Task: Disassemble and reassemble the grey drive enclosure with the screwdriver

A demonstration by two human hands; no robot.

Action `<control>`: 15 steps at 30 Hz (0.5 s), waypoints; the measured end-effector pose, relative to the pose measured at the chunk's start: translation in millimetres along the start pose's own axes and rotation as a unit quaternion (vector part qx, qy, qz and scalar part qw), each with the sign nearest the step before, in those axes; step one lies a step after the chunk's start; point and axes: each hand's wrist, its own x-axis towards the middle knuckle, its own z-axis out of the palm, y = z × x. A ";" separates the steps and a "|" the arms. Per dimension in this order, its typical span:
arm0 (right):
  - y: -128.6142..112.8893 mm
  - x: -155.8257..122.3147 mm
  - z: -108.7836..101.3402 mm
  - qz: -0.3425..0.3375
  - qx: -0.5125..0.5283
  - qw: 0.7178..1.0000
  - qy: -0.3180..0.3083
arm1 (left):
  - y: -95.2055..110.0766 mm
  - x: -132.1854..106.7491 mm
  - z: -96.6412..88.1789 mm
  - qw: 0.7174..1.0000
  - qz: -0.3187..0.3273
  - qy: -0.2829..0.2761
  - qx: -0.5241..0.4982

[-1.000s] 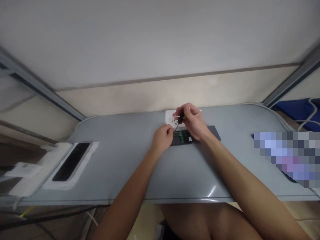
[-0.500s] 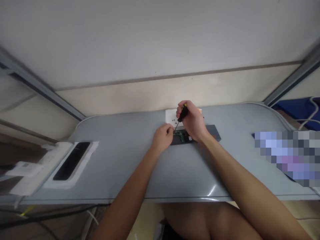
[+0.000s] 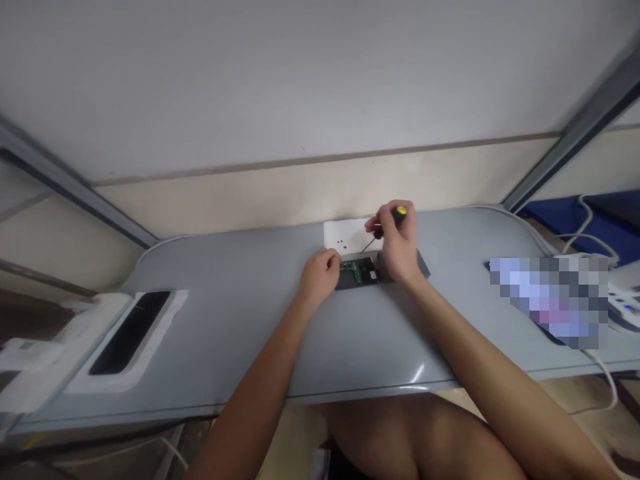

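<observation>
A long dark device (image 3: 346,280) lies on the grey table, its inside exposed with a green circuit board (image 3: 357,269) showing. My left hand (image 3: 321,273) is closed around the device's left end; the fingertips are partly hidden. In my right hand (image 3: 400,241), above the device's right part, is a screwdriver (image 3: 401,213) with a black and yellow handle. Its thin shaft points down and left, the tip near the device's far edge. Behind the device lies a sheet of white paper (image 3: 333,233) with several small dark screws (image 3: 341,243) on it.
On the left, a black phone (image 3: 133,332) rests on a white sheet beside white papers or boxes (image 3: 65,353). A blurred-out device (image 3: 555,300) is at the right, near white cables (image 3: 605,373) and a power strip (image 3: 625,297). A wall stands behind the table (image 3: 240,280).
My right hand has moved right with the screwdriver, whose tip has left the board's left part. The handle now leans farther right. My left hand stays at the device's left end.
</observation>
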 end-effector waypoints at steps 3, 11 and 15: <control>-30.7 -2.2 -36.1 -0.064 -0.063 0.996 0.021 | -1.9 -0.3 -0.9 1.000 0.000 -0.009 -0.018; -36.3 -9.5 -105.5 -0.035 -0.554 0.759 -0.341 | -5.3 -3.3 0.4 1.000 0.020 -0.003 0.000; -20.1 -10.9 -108.1 -0.016 -0.584 0.709 -0.395 | -6.5 -2.6 -0.1 1.000 0.005 -0.007 0.000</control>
